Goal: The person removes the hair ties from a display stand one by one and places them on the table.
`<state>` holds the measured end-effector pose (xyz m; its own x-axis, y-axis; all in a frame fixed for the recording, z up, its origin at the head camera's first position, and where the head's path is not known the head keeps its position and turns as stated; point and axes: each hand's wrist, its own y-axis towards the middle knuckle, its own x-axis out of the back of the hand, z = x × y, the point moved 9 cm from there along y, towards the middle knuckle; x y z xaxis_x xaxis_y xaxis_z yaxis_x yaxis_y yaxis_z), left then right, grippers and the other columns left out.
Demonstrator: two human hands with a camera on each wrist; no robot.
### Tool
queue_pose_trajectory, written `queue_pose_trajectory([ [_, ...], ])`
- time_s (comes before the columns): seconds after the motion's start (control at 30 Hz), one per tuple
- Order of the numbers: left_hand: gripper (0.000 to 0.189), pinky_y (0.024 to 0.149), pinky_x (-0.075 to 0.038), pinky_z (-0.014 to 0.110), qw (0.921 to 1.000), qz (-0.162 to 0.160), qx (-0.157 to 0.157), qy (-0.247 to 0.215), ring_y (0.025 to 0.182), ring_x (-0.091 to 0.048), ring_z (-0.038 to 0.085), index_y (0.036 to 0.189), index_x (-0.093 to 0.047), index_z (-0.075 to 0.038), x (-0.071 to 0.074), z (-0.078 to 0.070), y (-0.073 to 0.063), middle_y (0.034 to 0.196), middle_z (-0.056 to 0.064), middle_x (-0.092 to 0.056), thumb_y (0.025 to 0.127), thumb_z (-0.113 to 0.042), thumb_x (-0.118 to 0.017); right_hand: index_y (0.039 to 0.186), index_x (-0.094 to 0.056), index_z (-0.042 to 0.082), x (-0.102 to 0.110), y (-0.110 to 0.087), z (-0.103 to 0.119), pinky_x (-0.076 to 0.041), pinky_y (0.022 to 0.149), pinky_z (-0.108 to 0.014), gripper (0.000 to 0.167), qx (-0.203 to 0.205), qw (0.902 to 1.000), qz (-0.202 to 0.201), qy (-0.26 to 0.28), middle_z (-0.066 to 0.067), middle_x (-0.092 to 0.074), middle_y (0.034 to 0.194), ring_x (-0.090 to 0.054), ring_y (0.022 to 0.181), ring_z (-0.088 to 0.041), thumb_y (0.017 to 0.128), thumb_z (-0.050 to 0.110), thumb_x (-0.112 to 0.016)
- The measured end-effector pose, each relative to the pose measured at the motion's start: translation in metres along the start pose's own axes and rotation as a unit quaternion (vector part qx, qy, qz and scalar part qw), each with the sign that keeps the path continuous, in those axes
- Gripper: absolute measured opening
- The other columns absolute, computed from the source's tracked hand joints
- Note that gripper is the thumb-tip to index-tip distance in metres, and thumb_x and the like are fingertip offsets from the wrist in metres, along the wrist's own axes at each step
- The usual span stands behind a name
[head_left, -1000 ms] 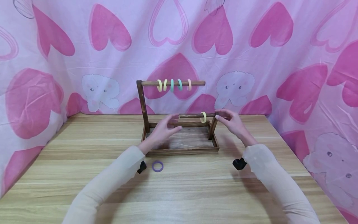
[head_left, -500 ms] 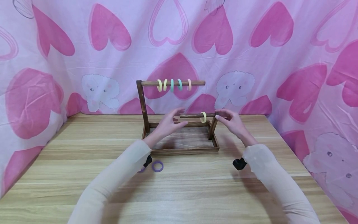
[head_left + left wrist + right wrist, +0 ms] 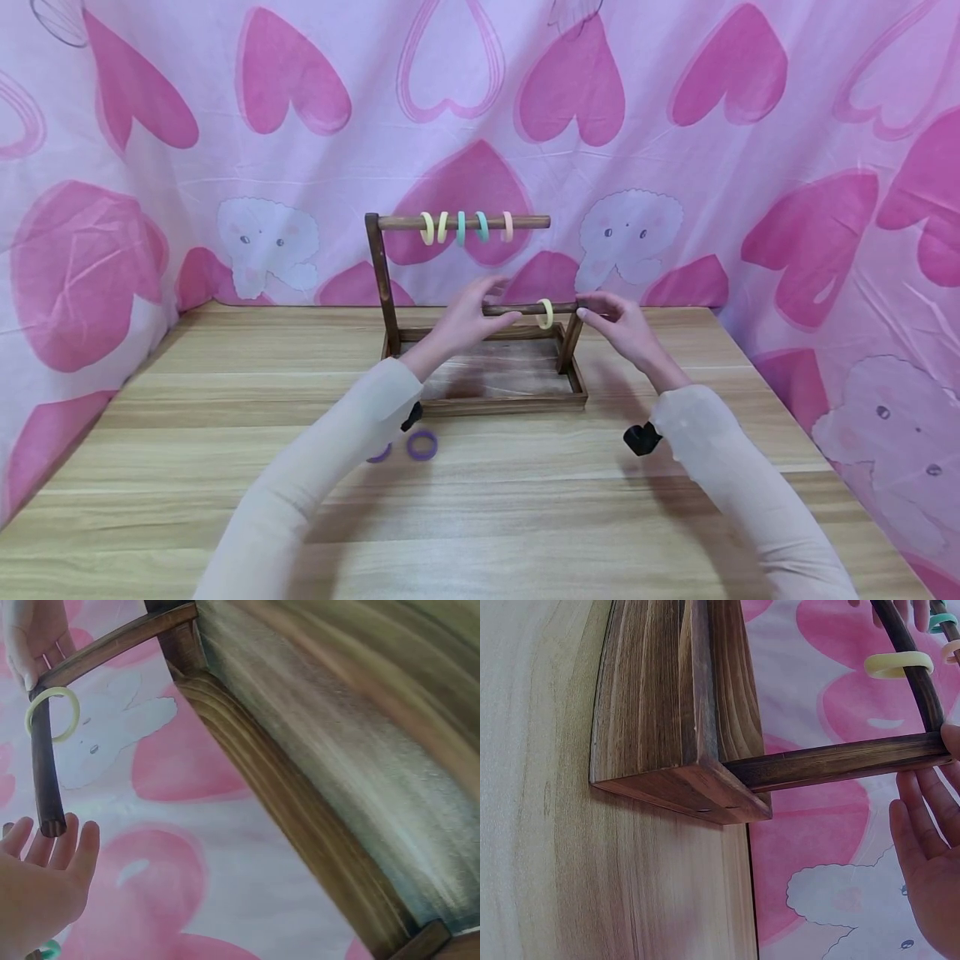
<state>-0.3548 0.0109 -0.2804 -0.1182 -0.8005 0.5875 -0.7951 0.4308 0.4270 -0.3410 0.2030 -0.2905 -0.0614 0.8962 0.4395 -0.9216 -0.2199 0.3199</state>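
A dark wooden rack (image 3: 491, 406) with a tray base and two bars stands on the table. My left hand (image 3: 468, 317) is at the free end of its lower bar (image 3: 46, 772), thumb and fingers spread around the tip with nothing gripped. My right hand (image 3: 618, 329) pinches the top of the short post (image 3: 840, 763), thumb on one side and fingers behind. One yellow ring (image 3: 545, 313) hangs on the lower bar near that post. The upper bar (image 3: 536, 222) carries several rings: yellow, green and a pink ring (image 3: 508, 227).
On the table (image 3: 525, 517) in front of the rack lies a purple ring (image 3: 422, 445). A second purple ring (image 3: 381, 453) shows partly from under the left sleeve. Behind the table hangs a pink heart-patterned cloth (image 3: 450, 50).
My left hand has moved right and slightly up to the lower bar's tip. The second purple ring has come into sight beside the left sleeve. My right hand stays at the post.
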Motion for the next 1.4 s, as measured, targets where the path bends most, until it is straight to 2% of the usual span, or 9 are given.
queue_pose_trajectory([
  [0.23,0.057,0.093,-0.033,0.029,0.9971,0.031,0.002,0.069,0.112,-0.042,0.019,0.125,-0.048,-0.006,-0.010,-0.005,0.009,0.123,0.007,-0.048,0.078,-0.034,-0.066,0.116,-0.052,-0.006,0.000,0.000,0.000,-0.044,0.077,-0.020,0.033,-0.003,1.0000,0.001,-0.003,-0.022,-0.055,0.109,-0.055,0.092,-0.014,0.088,0.011,-0.055],
  [0.43,0.054,0.095,-0.031,0.027,0.9943,0.045,0.007,0.096,0.114,-0.041,0.017,0.122,-0.050,-0.005,-0.017,-0.009,0.015,0.122,0.006,-0.050,0.079,-0.033,-0.066,0.116,-0.052,-0.006,0.000,0.001,0.001,-0.044,0.077,-0.020,0.034,-0.005,1.0000,0.002,-0.001,-0.022,-0.055,0.109,-0.054,0.090,-0.011,0.088,0.011,-0.055],
  [0.53,0.052,0.093,-0.033,0.026,0.9920,0.057,0.003,0.113,0.111,-0.044,0.016,0.120,-0.052,-0.005,-0.022,-0.013,0.019,0.118,0.006,-0.052,0.079,-0.035,-0.065,0.117,-0.052,-0.006,0.000,0.001,0.001,-0.044,0.077,-0.020,0.034,-0.006,1.0000,0.003,0.002,-0.022,-0.055,0.109,-0.055,0.089,-0.010,0.087,0.011,-0.055],
  [0.77,0.052,0.089,-0.037,0.025,0.9863,0.072,-0.005,0.148,0.105,-0.048,0.015,0.118,-0.054,-0.005,-0.031,-0.018,0.024,0.113,0.004,-0.055,0.079,-0.038,-0.064,0.117,-0.054,0.002,0.003,0.009,-0.028,-0.045,0.078,-0.024,0.038,-0.003,1.0000,-0.001,0.006,-0.014,-0.058,0.108,-0.056,0.093,-0.014,0.086,0.024,-0.059],
  [0.97,0.049,0.086,-0.039,0.025,0.9781,0.080,-0.012,0.192,0.101,-0.051,0.013,0.115,-0.056,-0.007,-0.034,-0.021,0.028,0.111,0.003,-0.057,0.079,-0.039,-0.064,0.117,-0.055,0.003,0.003,0.009,-0.029,-0.045,0.079,-0.026,0.039,-0.008,1.0000,-0.003,0.004,-0.012,-0.058,0.108,-0.056,0.093,-0.015,0.085,0.026,-0.059],
  [1.2,0.044,0.081,-0.042,0.024,0.9729,0.092,-0.017,0.211,0.095,-0.054,0.014,0.110,-0.060,-0.006,-0.043,-0.024,0.032,0.103,0.003,-0.061,0.079,-0.037,-0.064,0.117,-0.054,0.002,0.003,0.009,-0.030,-0.045,0.080,-0.028,0.040,-0.005,1.0000,0.000,-0.002,-0.012,-0.058,0.108,-0.055,0.095,-0.017,0.086,0.026,-0.058],
  [1.4,0.035,0.070,-0.043,0.022,0.9679,0.089,-0.009,0.235,0.080,-0.055,0.009,0.097,-0.063,-0.012,-0.047,-0.025,0.032,0.086,-0.004,-0.061,0.078,-0.041,-0.064,0.117,-0.055,0.003,0.003,0.008,-0.032,-0.044,0.080,-0.028,0.039,-0.009,1.0000,-0.001,0.000,-0.011,-0.057,0.109,-0.055,0.096,-0.017,0.085,0.026,-0.059],
])
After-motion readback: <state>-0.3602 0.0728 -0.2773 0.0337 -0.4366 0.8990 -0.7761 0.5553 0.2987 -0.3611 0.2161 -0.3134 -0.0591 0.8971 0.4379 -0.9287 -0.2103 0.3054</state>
